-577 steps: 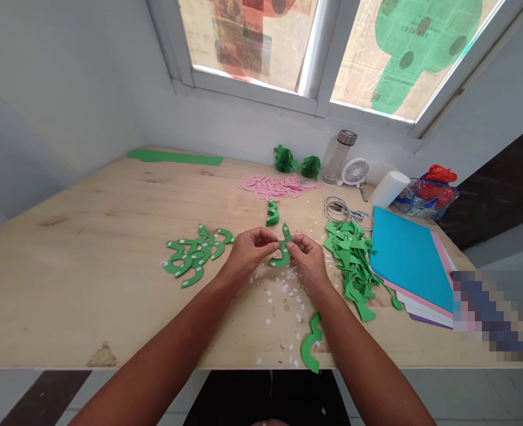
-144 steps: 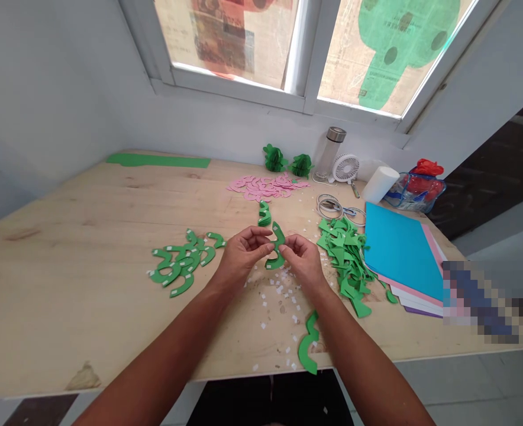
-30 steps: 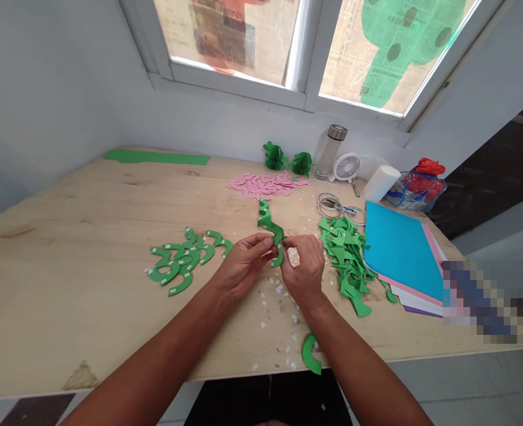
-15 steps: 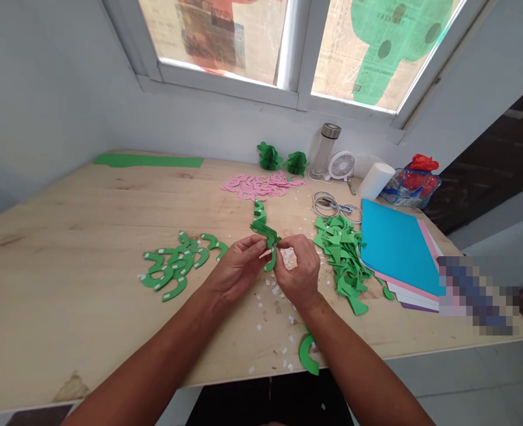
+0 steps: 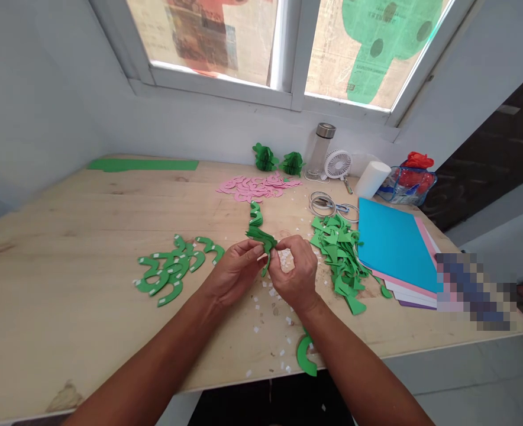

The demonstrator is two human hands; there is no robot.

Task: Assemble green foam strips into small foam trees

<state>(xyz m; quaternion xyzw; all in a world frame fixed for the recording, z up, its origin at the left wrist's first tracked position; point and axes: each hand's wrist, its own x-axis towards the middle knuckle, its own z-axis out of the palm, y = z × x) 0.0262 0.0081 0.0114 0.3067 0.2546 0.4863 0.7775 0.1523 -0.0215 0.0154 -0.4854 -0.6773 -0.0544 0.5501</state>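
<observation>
A layered stack of green paper pieces (image 5: 261, 238) is held between both hands above the table. My left hand (image 5: 240, 266) pinches its lower left side. From the right, my right hand (image 5: 296, 269) grips the edge with thumb and forefinger. Just beyond the stack lie wavy green pieces (image 5: 255, 214) with white squares on them. Curved green pieces with white squares (image 5: 173, 269) are spread left of my left hand. Right of my right hand is a heap of green scraps (image 5: 344, 257). A green arc (image 5: 306, 357) lies near the front edge, partly under my right forearm.
Pink cutouts (image 5: 257, 187), green paper figures (image 5: 265, 157), a bottle (image 5: 321, 151) and a small fan (image 5: 337, 164) stand or lie at the back. Tape rings (image 5: 322, 205) and blue sheets (image 5: 394, 242) are at right. White bits (image 5: 256, 329) litter the table (image 5: 88, 266).
The green stack has tilted, and its lower curved piece now shows narrower between my hands. Both hands keep their hold. The whole view has shifted slightly.
</observation>
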